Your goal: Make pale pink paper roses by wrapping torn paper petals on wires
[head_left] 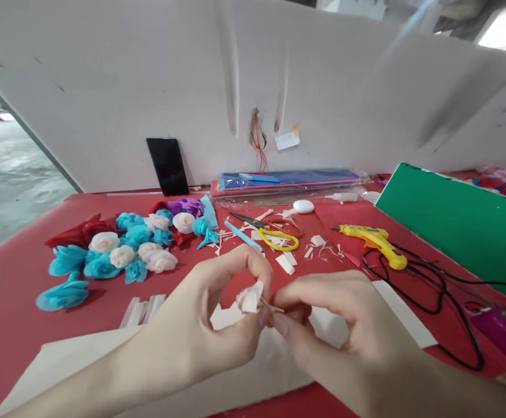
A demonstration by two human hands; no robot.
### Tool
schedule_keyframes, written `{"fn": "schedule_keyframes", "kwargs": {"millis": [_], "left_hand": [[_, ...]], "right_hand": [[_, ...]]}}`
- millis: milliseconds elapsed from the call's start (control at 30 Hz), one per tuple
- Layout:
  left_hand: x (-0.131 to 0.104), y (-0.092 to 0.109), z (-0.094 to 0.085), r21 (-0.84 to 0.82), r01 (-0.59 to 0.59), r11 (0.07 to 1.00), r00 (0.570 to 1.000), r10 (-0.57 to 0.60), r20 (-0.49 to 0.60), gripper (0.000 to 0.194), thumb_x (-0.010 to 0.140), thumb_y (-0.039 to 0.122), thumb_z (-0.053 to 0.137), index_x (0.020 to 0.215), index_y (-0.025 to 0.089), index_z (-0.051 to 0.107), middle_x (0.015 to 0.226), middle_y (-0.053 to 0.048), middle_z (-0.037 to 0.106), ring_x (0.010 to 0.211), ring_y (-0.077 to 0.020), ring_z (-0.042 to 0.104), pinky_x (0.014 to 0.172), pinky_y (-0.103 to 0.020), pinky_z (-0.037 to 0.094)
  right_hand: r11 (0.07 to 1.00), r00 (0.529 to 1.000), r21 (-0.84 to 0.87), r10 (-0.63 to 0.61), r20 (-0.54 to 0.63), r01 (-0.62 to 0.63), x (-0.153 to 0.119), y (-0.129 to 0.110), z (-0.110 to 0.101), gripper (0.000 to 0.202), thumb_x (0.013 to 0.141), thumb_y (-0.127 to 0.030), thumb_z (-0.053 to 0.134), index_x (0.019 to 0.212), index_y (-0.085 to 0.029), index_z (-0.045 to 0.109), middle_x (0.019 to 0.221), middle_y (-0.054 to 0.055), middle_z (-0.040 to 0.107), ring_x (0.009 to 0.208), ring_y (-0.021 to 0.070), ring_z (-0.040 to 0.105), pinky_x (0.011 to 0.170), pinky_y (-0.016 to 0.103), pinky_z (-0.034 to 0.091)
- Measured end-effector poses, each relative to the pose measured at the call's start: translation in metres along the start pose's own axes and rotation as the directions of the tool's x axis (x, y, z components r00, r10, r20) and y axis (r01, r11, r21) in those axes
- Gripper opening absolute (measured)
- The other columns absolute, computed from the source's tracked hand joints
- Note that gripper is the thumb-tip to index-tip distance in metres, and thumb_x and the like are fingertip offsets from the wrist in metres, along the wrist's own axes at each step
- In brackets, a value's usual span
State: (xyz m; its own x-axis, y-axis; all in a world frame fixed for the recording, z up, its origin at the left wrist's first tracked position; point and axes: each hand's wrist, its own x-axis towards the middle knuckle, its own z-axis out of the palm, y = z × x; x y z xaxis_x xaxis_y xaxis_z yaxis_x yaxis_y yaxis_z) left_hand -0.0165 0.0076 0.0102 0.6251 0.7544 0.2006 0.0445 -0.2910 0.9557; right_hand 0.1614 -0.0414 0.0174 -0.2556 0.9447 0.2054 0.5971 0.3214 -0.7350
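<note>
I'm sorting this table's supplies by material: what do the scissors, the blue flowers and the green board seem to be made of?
Scissors: dark metal blades, likely steel; smooth red and yellow handle loops, probably plastic.
Blue flowers: probably crepe or tissue paper, matte, given the thin, ruffled petals.
Green board: flat, smooth face with a pale edge; card or foam board, unclear which.

Bare, slim-fingered hands (196, 313) with short nails; bare, slender forearms (91, 380).

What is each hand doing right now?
Left hand: closed, pinching the pale paper flower.
Right hand: closed, fingertips pinching at the flower's base.
</note>
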Motion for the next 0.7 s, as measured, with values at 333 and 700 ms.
{"fn": "schedule_keyframes", "kwargs": {"millis": [333, 700], "left_hand": [[-0.0023, 0.0007, -0.0055, 0.131, -0.112, 0.985, 0.991, 0.102, 0.081, 0.026, 0.072, -0.001, 0.047, 0.078, 0.024, 0.047, 0.075, 0.006, 0.051, 0.069, -0.0115, 0.05, 0.064, -0.023, 0.043], [-0.0037, 0.0052, -0.005, 0.19, 0.109, 0.976, 0.99, -0.123, 0.063, 0.016, 0.08, 0.011, 0.049, 0.081, 0.026, 0.05, 0.075, 0.006, 0.054, 0.068, -0.013, 0.051, 0.061, -0.023, 0.043]], "right_hand": [[1.0, 0.999, 0.0, 0.009, 0.035, -0.009, -0.0058, -0.0038, -0.0055, 0.018, 0.083, -0.021, 0.058, 0.073, -0.021, 0.072, 0.066, 0.0, 0.07, 0.057, 0.0128, 0.061, 0.043, 0.02, 0.038], [0.998, 0.999, -0.037, -0.048, 0.008, 0.048, -0.0041, -0.0021, -0.0079, 0.016, 0.084, -0.018, 0.059, 0.073, -0.022, 0.07, 0.059, -0.002, 0.065, 0.051, 0.0117, 0.057, 0.047, 0.022, 0.04]]}}
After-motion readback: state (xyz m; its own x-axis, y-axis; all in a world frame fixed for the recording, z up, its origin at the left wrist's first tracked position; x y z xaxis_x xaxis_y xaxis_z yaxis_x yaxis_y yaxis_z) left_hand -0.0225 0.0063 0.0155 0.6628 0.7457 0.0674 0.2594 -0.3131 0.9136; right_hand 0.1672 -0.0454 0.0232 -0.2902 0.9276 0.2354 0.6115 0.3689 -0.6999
